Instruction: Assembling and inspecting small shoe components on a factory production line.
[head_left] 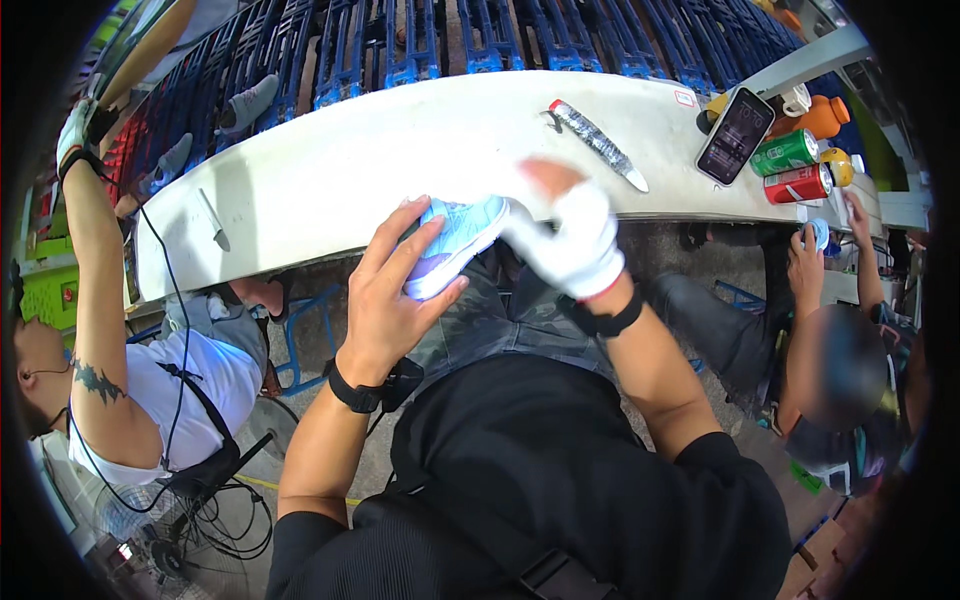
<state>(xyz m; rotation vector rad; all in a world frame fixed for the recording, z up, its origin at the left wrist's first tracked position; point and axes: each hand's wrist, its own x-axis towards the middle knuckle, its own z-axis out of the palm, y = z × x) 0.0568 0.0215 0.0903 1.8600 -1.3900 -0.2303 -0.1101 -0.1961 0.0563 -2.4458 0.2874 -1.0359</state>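
Both hands grip one pale-blue fabric sneaker (455, 243) before the white workbench (330, 165): bare left hand (392, 295) cradling, white-gloved right hand (570, 240) working its heel, likely mid-inspection; turning comes next.

Shoe workshop: long workbench (330, 170), racked shoes (245, 103)

shoe (455, 243) before table (350, 170) | phone (734, 136), cans (790, 168) on table, right | bottle (598, 143) perhaps mid-table

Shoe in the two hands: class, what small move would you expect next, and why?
Probably a slight turn of the shoe. The bare left hand cradles it from below while the gloved right hand presses its far end, above the lap and short of the white bench.
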